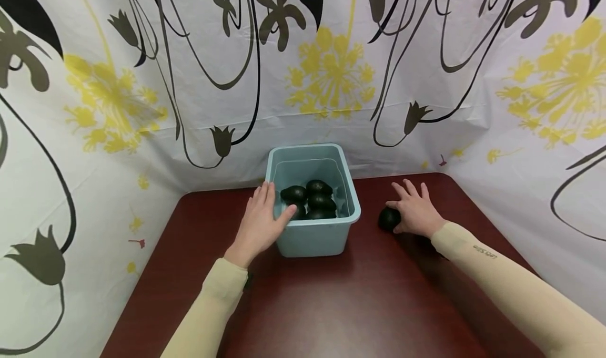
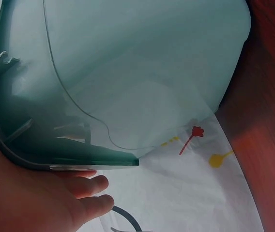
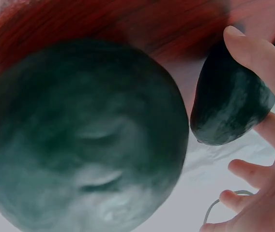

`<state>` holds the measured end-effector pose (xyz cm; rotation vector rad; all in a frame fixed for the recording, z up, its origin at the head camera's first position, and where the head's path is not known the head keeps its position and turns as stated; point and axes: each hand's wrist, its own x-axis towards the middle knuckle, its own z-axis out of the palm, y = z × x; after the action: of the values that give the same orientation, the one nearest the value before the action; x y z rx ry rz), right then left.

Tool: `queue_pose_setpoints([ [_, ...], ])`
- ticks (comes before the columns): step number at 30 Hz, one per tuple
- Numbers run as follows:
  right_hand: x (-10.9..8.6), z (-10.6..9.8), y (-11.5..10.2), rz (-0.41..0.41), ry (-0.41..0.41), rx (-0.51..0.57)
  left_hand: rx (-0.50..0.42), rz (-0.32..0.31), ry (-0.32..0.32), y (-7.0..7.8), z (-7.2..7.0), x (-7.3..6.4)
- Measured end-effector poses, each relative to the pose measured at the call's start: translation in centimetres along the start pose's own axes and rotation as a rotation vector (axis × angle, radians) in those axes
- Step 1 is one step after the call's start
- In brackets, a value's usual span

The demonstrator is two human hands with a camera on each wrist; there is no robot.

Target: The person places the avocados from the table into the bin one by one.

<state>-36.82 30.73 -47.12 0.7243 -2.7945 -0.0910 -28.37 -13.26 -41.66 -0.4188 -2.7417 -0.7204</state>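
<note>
A pale blue plastic bin holds several dark green avocados. My left hand rests on the bin's left rim with fingers extended; in the left wrist view, the fingers lie along the outside of the bin wall. To the right of the bin, my right hand pinches an avocado on the table between thumb and index finger, the other fingers spread. The right wrist view shows this avocado and, much closer to the camera, a second avocado, mostly hidden under the wrist in the head view.
The dark red-brown table ends just behind the bin. A white curtain with flower prints hangs at the back and both sides. A small dark thing shows beside the left wrist, mostly covered by the sleeve.
</note>
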Motion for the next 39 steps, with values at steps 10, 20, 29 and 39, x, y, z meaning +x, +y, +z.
queue_pose_setpoints([
  [10, 1.2, -1.4, 0.3, -0.010, 0.024, -0.029, 0.004, -0.005, 0.000, 0.0, -0.1, 0.1],
  [20, 2.4, -5.2, -0.2, -0.021, 0.090, -0.047, 0.013, 0.008, 0.001, 0.0, -0.2, 0.2],
  [29, 3.4, -7.8, -0.7, -0.030, 0.094, -0.079, 0.008, 0.002, 0.003, -0.1, -0.3, 0.0],
  [39, 4.1, -10.9, -1.0, -0.028, 0.147, -0.114, 0.005, 0.005, 0.000, -0.1, -0.4, 0.0],
])
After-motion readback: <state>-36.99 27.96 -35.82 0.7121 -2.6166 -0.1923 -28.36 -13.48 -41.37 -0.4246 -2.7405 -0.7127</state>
